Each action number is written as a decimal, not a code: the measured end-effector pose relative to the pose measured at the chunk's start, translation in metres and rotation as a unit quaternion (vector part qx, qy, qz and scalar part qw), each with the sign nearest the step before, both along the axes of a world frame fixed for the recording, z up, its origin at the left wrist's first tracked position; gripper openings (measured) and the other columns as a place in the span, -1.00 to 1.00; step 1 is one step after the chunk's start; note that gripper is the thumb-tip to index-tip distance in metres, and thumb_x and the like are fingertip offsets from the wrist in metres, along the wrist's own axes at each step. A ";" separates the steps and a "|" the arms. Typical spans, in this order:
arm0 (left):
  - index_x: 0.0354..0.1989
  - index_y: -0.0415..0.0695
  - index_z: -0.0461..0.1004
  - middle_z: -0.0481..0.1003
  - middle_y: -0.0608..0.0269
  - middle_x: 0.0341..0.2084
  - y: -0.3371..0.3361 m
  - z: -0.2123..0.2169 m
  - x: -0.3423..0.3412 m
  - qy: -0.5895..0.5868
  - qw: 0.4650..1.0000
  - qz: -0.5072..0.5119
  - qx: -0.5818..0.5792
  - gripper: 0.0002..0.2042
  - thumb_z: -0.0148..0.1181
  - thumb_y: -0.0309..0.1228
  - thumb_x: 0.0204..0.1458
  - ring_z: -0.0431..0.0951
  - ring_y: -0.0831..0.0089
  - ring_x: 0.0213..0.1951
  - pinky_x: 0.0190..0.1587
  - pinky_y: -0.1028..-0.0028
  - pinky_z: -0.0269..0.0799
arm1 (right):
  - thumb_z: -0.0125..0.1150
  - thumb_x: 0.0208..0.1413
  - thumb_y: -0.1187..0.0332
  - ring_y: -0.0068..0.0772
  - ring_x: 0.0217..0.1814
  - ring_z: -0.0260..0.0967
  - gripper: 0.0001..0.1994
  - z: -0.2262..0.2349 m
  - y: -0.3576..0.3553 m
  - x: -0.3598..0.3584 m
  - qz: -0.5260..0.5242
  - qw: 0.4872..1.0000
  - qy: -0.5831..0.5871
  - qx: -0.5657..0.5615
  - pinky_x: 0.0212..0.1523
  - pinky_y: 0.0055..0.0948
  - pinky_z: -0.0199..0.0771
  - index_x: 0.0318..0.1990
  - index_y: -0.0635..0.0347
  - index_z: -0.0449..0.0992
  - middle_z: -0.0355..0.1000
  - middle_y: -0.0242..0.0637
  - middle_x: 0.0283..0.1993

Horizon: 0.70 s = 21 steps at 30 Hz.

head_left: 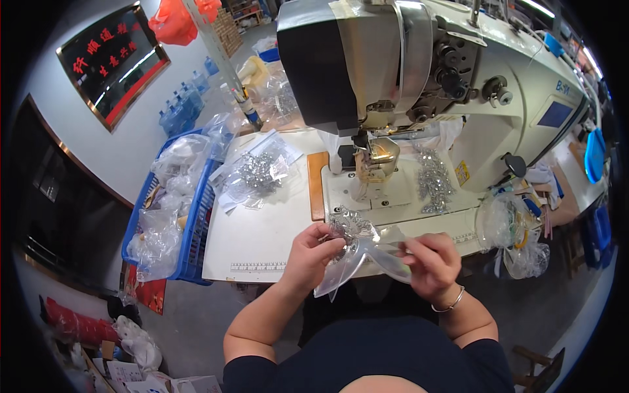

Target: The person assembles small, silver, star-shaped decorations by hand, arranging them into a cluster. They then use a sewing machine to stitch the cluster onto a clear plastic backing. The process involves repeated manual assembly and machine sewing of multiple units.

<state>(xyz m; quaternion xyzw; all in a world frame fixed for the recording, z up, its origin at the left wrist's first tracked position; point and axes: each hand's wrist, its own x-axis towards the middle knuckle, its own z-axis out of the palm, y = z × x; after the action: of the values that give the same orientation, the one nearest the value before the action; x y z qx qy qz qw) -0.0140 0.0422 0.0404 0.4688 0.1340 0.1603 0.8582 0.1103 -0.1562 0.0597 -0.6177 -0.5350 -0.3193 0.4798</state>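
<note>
A translucent plastic piece (343,274), its lower ends hanging past the table's front edge, is between my two hands. My left hand (312,253) pinches it together with a lacy, silvery rhinestone piece (352,224) lying at its upper end. The fingers of my right hand (431,263) are closed on the other side of the clear plastic, and a bracelet circles that wrist. Directly beyond my hands stands a white sewing machine (380,78), its needle area (364,147) above the bed. What lies under my left fingertips is hidden.
Left of the machine, a clear bag of shiny rhinestone pieces (259,171) lies on the white table (246,245). More glittering pieces (432,180) lie on the machine bed's right. A blue basket (196,229) of plastic bags stands at the table's left; clear bags (517,229) hang at right.
</note>
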 end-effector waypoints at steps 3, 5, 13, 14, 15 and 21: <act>-0.26 -0.21 0.39 0.47 0.25 -0.31 -0.015 -0.001 0.000 -0.012 0.996 0.012 -0.087 -0.83 0.14 -0.63 -0.04 0.47 0.50 -0.25 -0.13 0.50 0.41 | 0.39 -0.28 0.54 -0.38 -0.47 0.35 -0.67 -0.007 0.012 -0.004 -0.014 0.997 0.047 -0.056 -0.51 -0.52 0.37 -0.24 0.18 0.57 0.41 -0.33 -0.41; -0.24 -0.22 0.38 0.47 0.24 -0.30 -0.020 0.000 0.000 -0.013 0.995 0.010 -0.101 -0.84 0.11 -0.61 -0.02 0.48 0.48 -0.24 -0.09 0.46 0.40 | 0.39 -0.28 0.55 -0.36 -0.45 0.37 -0.67 -0.011 0.019 -0.003 -0.018 0.995 0.076 -0.061 -0.49 -0.49 0.40 -0.23 0.16 0.57 0.41 -0.32 -0.40; -0.17 -0.23 0.38 0.46 0.20 -0.24 -0.027 0.002 -0.003 -0.029 0.991 -0.017 -0.131 -0.79 0.09 -0.59 -0.01 0.48 0.43 -0.17 -0.05 0.40 0.41 | 0.37 -0.21 0.46 -0.33 -0.44 0.39 -0.74 -0.010 0.031 -0.003 -0.005 0.993 0.085 -0.078 -0.47 -0.46 0.42 -0.27 0.14 0.56 0.41 -0.31 -0.40; -0.16 -0.23 0.38 0.46 0.20 -0.24 -0.027 0.002 -0.003 -0.034 0.991 -0.018 -0.128 -0.79 0.09 -0.59 -0.01 0.48 0.43 -0.17 -0.05 0.40 0.41 | 0.37 -0.21 0.47 -0.33 -0.44 0.39 -0.75 -0.010 0.033 -0.001 -0.003 0.994 0.077 -0.075 -0.47 -0.46 0.42 -0.27 0.14 0.56 0.41 -0.30 -0.40; -0.16 -0.23 0.38 0.47 0.20 -0.24 -0.026 -0.001 -0.003 -0.035 0.989 -0.023 -0.139 -0.79 0.09 -0.59 -0.01 0.48 0.43 -0.17 -0.06 0.40 0.41 | 0.37 -0.21 0.47 -0.32 -0.44 0.39 -0.75 -0.010 0.034 0.000 -0.001 0.995 0.068 -0.073 -0.47 -0.46 0.42 -0.27 0.14 0.55 0.41 -0.30 -0.40; -0.17 -0.23 0.39 0.47 0.19 -0.24 -0.023 -0.006 -0.001 -0.032 0.981 -0.037 -0.187 -0.81 0.09 -0.58 0.00 0.49 0.43 -0.16 -0.07 0.42 0.43 | 0.35 -0.18 0.49 -0.30 -0.44 0.40 -0.78 -0.010 0.033 0.001 0.030 0.985 0.162 -0.052 -0.45 -0.43 0.43 -0.29 0.16 0.55 0.40 -0.27 -0.41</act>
<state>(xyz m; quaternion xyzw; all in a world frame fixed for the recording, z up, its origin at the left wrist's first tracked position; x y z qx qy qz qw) -0.0154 0.0188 0.0348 0.2992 0.1167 0.1159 0.9399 0.1109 -0.1234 0.0501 -0.6693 -0.4844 -0.1718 0.5366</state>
